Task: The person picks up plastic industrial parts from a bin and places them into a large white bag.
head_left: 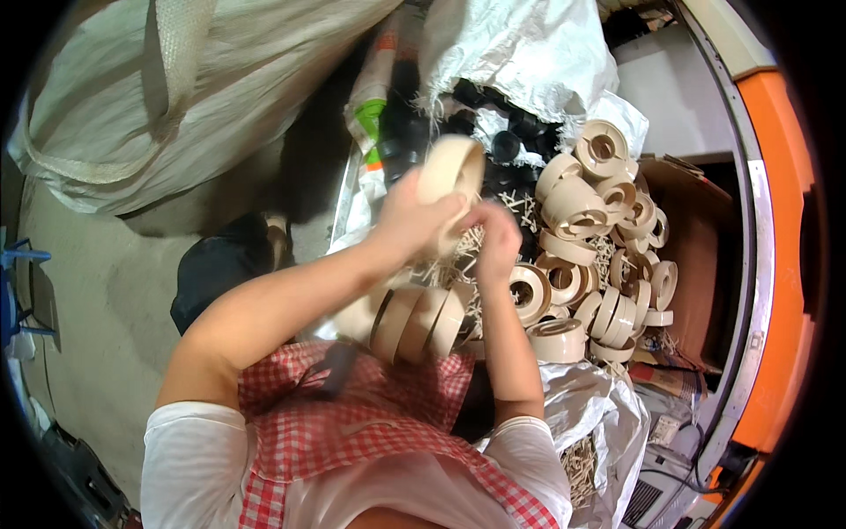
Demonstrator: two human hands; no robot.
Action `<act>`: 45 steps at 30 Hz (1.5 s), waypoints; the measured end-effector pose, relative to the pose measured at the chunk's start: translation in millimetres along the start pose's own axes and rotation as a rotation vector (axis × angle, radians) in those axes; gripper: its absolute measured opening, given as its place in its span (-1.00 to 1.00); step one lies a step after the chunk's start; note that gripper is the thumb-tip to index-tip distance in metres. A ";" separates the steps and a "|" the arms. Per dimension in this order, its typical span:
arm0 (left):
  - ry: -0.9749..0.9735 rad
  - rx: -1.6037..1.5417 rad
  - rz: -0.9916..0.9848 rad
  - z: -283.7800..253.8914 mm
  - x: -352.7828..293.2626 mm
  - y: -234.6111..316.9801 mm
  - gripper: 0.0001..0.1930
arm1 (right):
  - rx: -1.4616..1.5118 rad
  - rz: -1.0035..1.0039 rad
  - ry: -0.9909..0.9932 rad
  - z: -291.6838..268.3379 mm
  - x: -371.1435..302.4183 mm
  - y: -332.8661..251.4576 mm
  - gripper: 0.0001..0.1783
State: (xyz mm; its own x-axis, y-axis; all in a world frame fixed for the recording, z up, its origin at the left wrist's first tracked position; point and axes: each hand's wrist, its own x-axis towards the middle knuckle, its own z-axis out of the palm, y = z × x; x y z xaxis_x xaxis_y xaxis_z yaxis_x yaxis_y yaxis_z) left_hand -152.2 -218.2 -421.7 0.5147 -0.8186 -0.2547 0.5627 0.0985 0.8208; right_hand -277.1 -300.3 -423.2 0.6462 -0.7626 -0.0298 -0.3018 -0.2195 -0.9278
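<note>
A cream plastic ring [445, 172] stands tilted in my left hand [407, 220], its thumb and fingers closed round the near side. My right hand [495, 240], smeared by motion, is curled beside the ring's lower right edge; whatever its fingers pinch is too blurred to make out. Below my hands, close to my lap, a row of cream rings [414, 322] stands on edge. Small cream plastic sticks [464, 256] lie scattered beneath and beside my hands. To the right rises a heap of similar cream rings [577, 212], some with inner rims showing.
Black plastic parts [507, 145] spill under a white woven sack [520, 53] at the far side. A cardboard box [701, 264] and an orange panel [775, 264] bound the right. A large woven bag [229, 79] fills the far left. Another sack [608, 414] holds sticks.
</note>
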 end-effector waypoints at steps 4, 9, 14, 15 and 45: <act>0.204 0.087 0.178 -13.6 20.7 31.4 -0.55 | -0.584 -0.359 -0.048 29.6 68.0 108.2 -0.79; 0.196 -0.009 0.159 -24.5 18.1 40.5 -0.54 | -0.470 0.117 -0.444 79.3 64.8 89.1 -0.50; 0.160 -0.076 0.182 -19.6 18.3 40.1 -0.59 | -0.847 0.048 -0.192 53.9 49.7 119.7 -0.34; 0.149 -0.042 0.162 -19.0 17.0 42.2 -0.56 | -0.854 0.011 -0.120 38.4 44.8 133.3 -0.37; -0.615 0.007 -0.525 -7.5 -7.8 12.2 -0.54 | -0.682 -0.727 -0.232 -38.4 -44.2 -35.2 -0.49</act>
State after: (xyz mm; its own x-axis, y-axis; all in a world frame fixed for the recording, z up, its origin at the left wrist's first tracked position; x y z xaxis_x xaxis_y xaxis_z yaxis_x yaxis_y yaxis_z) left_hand -144.5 -206.4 -413.6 -0.2646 -0.9219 -0.2831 0.6268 -0.3875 0.6760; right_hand -322.0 -282.2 -375.0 0.9298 -0.1863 0.3176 -0.0705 -0.9366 -0.3432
